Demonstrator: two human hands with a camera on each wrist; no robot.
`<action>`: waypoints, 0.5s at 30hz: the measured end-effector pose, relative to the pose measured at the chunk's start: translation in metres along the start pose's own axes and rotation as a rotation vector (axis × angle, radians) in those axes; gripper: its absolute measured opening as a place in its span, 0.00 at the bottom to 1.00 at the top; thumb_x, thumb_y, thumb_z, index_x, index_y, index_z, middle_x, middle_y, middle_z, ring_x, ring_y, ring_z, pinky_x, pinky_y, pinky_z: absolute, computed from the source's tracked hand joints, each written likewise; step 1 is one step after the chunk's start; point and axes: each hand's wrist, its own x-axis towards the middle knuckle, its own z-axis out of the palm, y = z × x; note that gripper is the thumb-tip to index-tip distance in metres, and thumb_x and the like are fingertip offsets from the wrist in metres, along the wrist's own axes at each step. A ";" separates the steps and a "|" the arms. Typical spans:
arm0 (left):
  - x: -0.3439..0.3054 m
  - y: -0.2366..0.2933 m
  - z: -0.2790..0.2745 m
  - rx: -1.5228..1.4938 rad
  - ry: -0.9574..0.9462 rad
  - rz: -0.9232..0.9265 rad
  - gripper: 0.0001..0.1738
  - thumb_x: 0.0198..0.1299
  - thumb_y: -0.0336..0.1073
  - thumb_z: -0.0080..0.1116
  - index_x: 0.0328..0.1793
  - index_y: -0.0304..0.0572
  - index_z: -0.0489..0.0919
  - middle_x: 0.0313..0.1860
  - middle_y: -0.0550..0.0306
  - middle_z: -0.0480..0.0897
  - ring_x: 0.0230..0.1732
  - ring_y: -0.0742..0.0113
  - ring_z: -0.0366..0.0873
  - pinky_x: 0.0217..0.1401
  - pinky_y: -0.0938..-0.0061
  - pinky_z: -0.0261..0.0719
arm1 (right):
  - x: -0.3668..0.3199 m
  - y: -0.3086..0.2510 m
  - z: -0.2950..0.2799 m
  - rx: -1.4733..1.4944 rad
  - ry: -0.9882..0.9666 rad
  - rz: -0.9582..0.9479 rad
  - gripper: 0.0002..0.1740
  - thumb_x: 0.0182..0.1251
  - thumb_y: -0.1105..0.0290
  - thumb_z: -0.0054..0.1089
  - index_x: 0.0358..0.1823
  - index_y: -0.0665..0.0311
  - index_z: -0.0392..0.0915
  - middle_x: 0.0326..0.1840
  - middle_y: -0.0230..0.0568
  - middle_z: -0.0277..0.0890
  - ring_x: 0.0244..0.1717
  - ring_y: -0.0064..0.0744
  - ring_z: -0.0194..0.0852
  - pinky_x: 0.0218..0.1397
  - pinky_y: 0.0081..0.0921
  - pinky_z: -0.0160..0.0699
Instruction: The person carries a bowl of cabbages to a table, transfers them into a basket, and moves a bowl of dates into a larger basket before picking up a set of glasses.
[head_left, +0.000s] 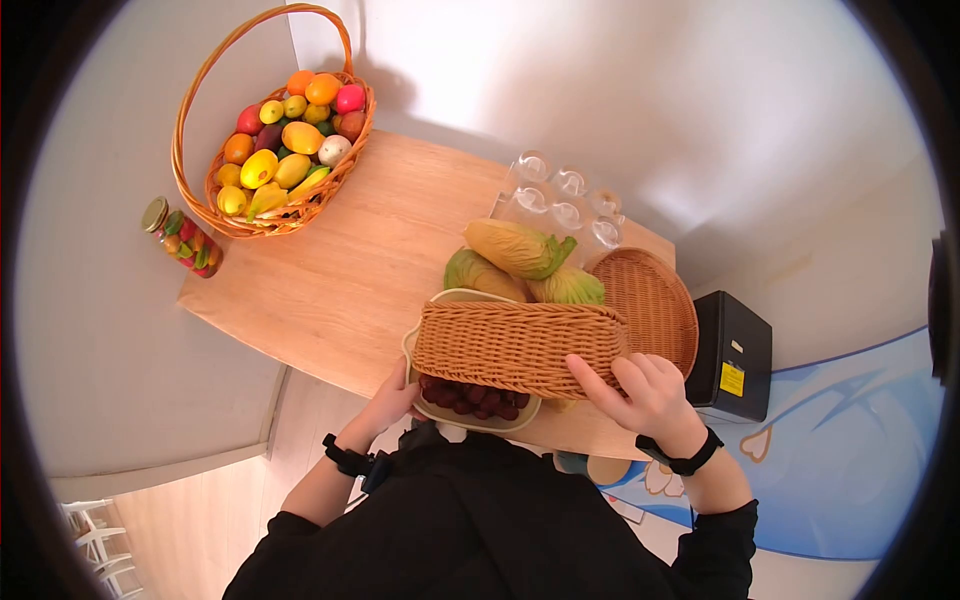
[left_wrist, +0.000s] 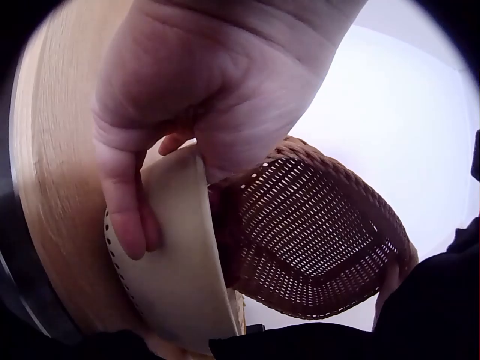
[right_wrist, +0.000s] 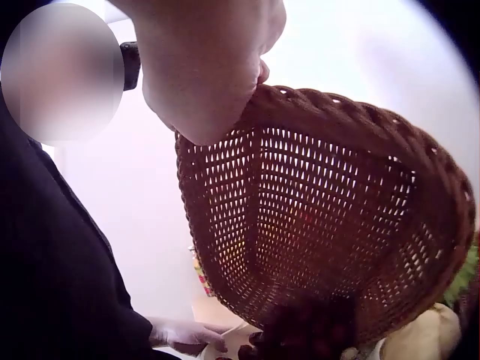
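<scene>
My right hand (head_left: 650,395) grips one end of a brown wicker basket (head_left: 515,345). The basket is tipped on its side over a cream colander (left_wrist: 180,232), its mouth facing my body. Dark red fruits (head_left: 470,398) lie in the colander under the basket's edge, and in the right wrist view more dark fruits (right_wrist: 315,326) show at the basket's lower side. At the colander's left end my left hand (head_left: 390,402) pinches the rim, with fingers (left_wrist: 127,217) against the outer wall. The basket covers much of the colander in the head view.
Corn ears (head_left: 515,248) in husks lie just behind the colander. A round wicker tray (head_left: 650,300), clear glasses (head_left: 565,200) and a black box (head_left: 735,355) stand to the right. A handled fruit basket (head_left: 290,215) and a jar (head_left: 185,240) are at the left.
</scene>
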 end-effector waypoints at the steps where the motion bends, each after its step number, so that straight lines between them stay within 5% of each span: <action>1: 0.000 0.000 -0.001 0.001 0.000 -0.001 0.39 0.62 0.24 0.38 0.79 0.51 0.42 0.63 0.43 0.69 0.47 0.54 0.82 0.33 0.69 0.89 | -0.001 0.001 -0.001 -0.006 -0.006 0.009 0.32 0.41 0.74 0.61 0.55 0.50 0.82 0.26 0.29 0.54 0.21 0.21 0.59 0.21 0.17 0.60; 15: 0.001 0.004 -0.001 -0.008 -0.020 -0.036 0.39 0.62 0.26 0.41 0.79 0.53 0.45 0.64 0.45 0.69 0.49 0.55 0.81 0.33 0.70 0.89 | -0.030 0.013 -0.004 -0.046 0.131 0.117 0.30 0.40 0.74 0.62 0.51 0.50 0.83 0.29 0.32 0.56 0.21 0.25 0.62 0.20 0.19 0.62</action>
